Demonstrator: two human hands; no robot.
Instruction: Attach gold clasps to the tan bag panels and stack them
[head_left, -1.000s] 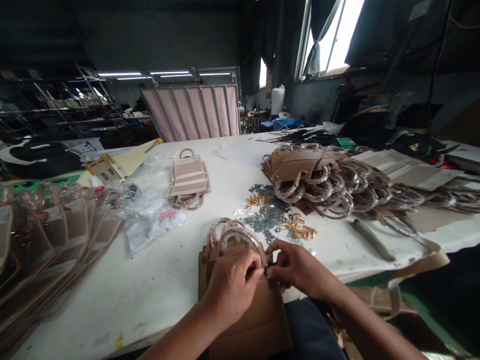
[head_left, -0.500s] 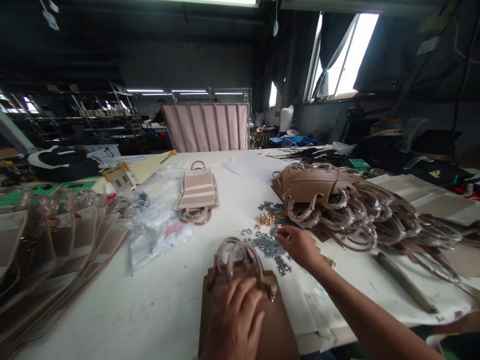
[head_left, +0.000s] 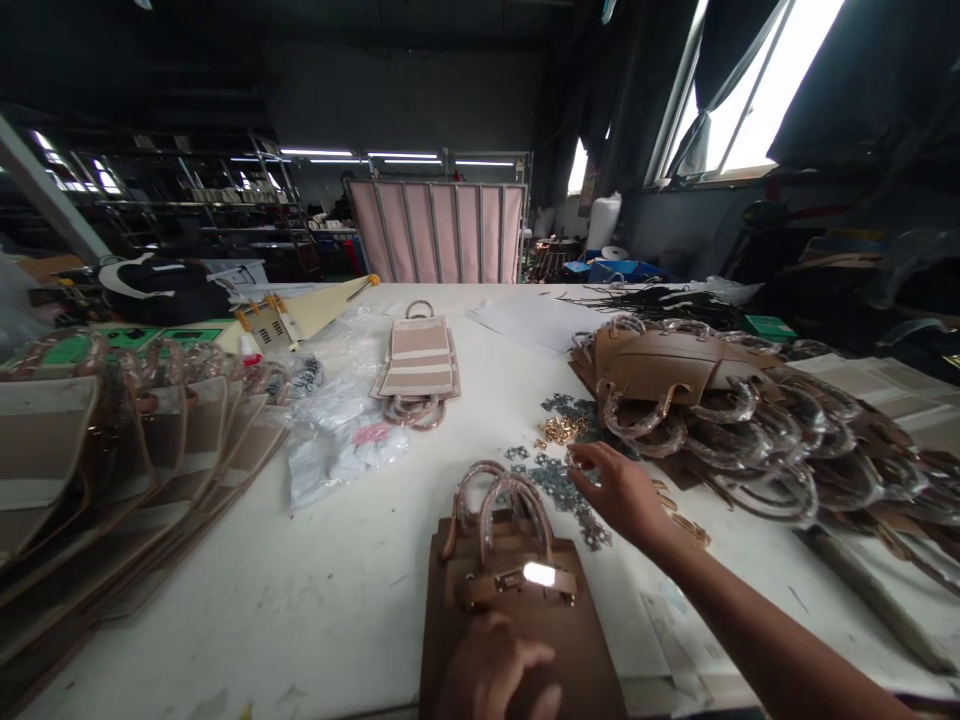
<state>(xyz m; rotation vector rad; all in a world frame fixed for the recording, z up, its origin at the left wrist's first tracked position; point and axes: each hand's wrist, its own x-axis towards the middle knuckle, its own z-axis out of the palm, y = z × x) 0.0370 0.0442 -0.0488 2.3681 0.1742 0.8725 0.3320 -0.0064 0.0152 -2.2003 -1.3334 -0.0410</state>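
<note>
A brown handbag (head_left: 517, 630) lies on the table in front of me, its two handles (head_left: 510, 500) wrapped in clear plastic. Across its front runs a strap with gold-coloured metal plates (head_left: 538, 574), one of them glaring white. My left hand (head_left: 495, 665) rests on the bag below this strap, its fingers apart and somewhat blurred. To the right of the handles, my right hand (head_left: 619, 490) has thumb and fingers pinched together; what is between the tips is too small to make out. Close to those fingertips are a heap of small gold fittings (head_left: 564, 430) and scattered grey metal plates (head_left: 553, 482).
Brown bag pieces with wrapped handles (head_left: 705, 400) are piled at the right, beside a long dark bar (head_left: 874, 595). More bag panels (head_left: 161, 470) lean in a row at the left. Clear plastic bags (head_left: 341, 440) and a striped beige bag (head_left: 418, 358) lie mid-table.
My left hand has slid down the bag toward me, uncovering the strap and plates. My right hand stays by the metal parts. The whole view has shifted leftward.
</note>
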